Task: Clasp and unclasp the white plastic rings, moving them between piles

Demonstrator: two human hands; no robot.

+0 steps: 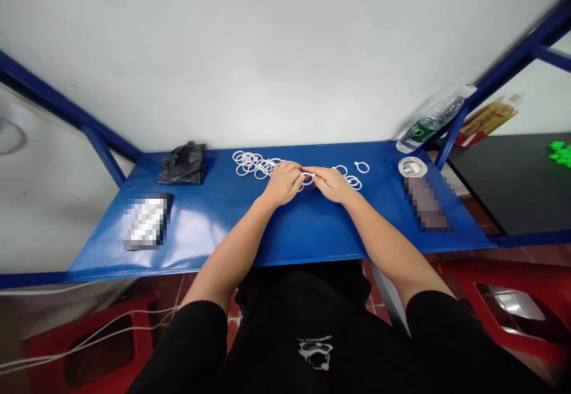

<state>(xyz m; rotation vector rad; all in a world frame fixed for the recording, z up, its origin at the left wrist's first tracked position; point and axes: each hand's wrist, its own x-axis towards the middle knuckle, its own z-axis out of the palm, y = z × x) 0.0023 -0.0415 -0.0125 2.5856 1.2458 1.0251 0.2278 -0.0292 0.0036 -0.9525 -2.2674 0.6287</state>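
Observation:
Between my hands, above the blue table (312,233), is a white plastic ring (307,174) with a small knob. My left hand (283,183) pinches its left side with thumb and fingers. From the other side, my right hand (332,184) closes on it near the knob. Partly behind my left hand lies a heap of similar white rings (247,159). Several more white rings (354,182) lie by my right hand, which hides some of them. One loose ring (368,169) rests apart, farther right.
A crumpled black plastic bag (182,165) and a blurred-out item (148,221) lie left. On the right are a water bottle (430,121), a white tape roll (413,167) and another blurred-out item (427,205). Blue frame bars (104,153) flank the table; a wall stands behind.

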